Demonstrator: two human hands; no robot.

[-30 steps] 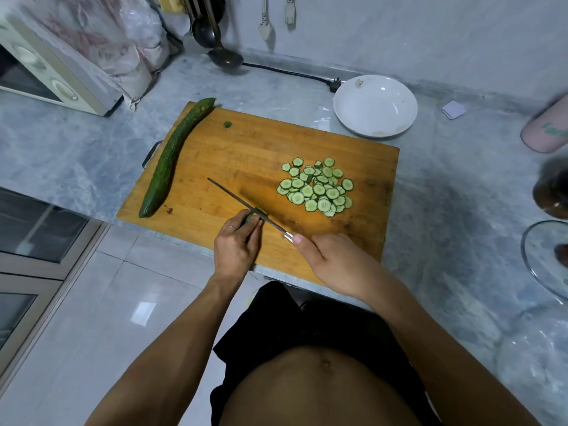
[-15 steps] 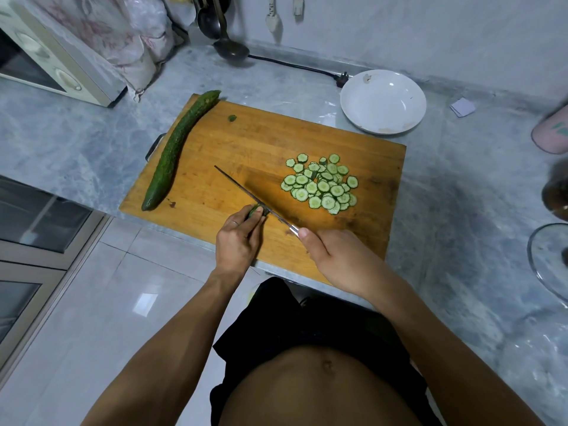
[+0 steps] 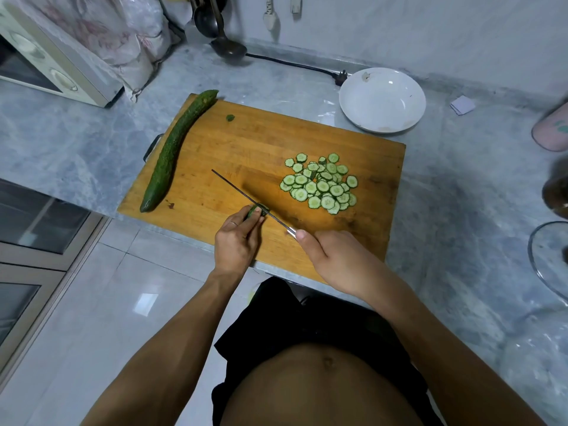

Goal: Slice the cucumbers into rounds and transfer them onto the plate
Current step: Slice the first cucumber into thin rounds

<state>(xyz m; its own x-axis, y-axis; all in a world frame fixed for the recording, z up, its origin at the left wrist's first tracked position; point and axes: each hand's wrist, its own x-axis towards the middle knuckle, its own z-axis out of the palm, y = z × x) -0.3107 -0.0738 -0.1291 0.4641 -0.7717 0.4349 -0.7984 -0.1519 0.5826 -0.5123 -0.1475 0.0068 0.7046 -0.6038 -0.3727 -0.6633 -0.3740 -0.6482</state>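
Green cucumber stub (image 3: 257,210) pinched, left hand (image 3: 236,241); knife (image 3: 246,196) gripped, right hand (image 3: 335,256)

A home kitchen. A grey marble-patterned tabletop (image 3: 76,139) carries a rectangular wooden cutting board (image 3: 261,142) and a round white ceramic plate (image 3: 382,99). A cream-coloured microwave oven (image 3: 46,66) stands at the far left, dark metal ladles (image 3: 215,26) hang against the pale wall, and glossy white floor tiles (image 3: 92,318) lie below.
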